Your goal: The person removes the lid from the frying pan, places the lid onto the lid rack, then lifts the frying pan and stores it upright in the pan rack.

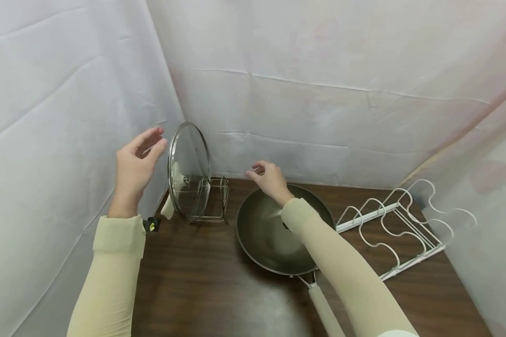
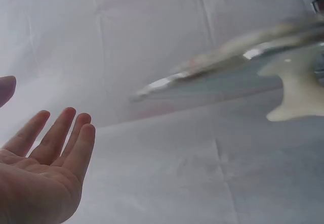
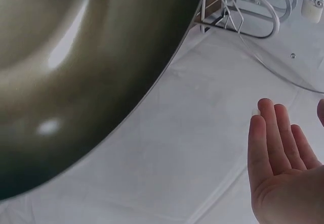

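Held left hand (image 1: 136,166) and right hand (image 1: 272,180) empty with digits apart, and risked toppling lid (image 1: 190,161) near back-left corner of table (image 1: 185,271) by a knock.

The left hand (image 2: 43,183) hovers near a lid (image 2: 228,61).

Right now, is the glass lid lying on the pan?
No, the glass lid stands on edge in the wire rack, to the left of the pan in the head view.
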`<state>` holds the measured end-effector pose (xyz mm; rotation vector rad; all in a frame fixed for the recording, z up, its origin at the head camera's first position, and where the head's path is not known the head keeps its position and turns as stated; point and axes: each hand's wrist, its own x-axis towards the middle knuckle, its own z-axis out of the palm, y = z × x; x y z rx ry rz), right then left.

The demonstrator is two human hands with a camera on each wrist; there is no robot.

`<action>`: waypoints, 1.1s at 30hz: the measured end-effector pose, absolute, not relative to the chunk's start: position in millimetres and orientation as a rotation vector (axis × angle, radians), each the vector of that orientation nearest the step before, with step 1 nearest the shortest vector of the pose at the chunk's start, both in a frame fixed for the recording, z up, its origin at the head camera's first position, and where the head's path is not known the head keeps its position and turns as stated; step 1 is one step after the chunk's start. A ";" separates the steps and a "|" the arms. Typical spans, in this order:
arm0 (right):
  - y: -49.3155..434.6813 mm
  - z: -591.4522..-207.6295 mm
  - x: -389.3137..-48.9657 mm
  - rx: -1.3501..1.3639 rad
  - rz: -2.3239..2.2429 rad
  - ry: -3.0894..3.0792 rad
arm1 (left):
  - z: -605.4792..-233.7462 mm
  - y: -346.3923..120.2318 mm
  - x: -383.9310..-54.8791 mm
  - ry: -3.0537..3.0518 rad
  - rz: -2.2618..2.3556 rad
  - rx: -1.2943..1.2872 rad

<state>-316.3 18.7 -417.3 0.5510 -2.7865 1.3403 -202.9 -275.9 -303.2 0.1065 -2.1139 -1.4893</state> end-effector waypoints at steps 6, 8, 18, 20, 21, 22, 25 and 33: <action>36.0 -410.5 -313.3 0.539 1.320 -2.785 | -289.6 -259.0 -199.0 -2.117 -1.520 -0.008; 41.9 -407.7 -311.8 0.530 1.332 -2.780 | -286.3 -252.7 -197.6 -2.129 -1.518 -0.037; 73.1 -398.8 -304.7 0.481 1.293 -2.783 | -293.4 -226.8 -203.9 -2.223 -1.478 -0.163; 79.6 -398.1 -302.2 0.472 1.283 -2.787 | -296.0 -222.0 -205.1 -2.242 -1.479 -0.193; 82.8 -398.0 -300.9 0.467 1.280 -2.787 | -297.4 -219.5 -206.0 -2.250 -1.481 -0.208; 85.7 -397.8 -299.8 0.460 1.272 -2.786 | -299.0 -216.7 -207.2 -2.252 -1.486 -0.228; 93.7 -397.1 -295.9 0.429 1.262 -2.783 | -305.4 -208.3 -210.3 -2.275 -1.482 -0.272; 111.7 -395.1 -287.4 0.415 1.274 -2.782 | -337.9 -193.0 -216.5 -2.406 -1.451 -0.285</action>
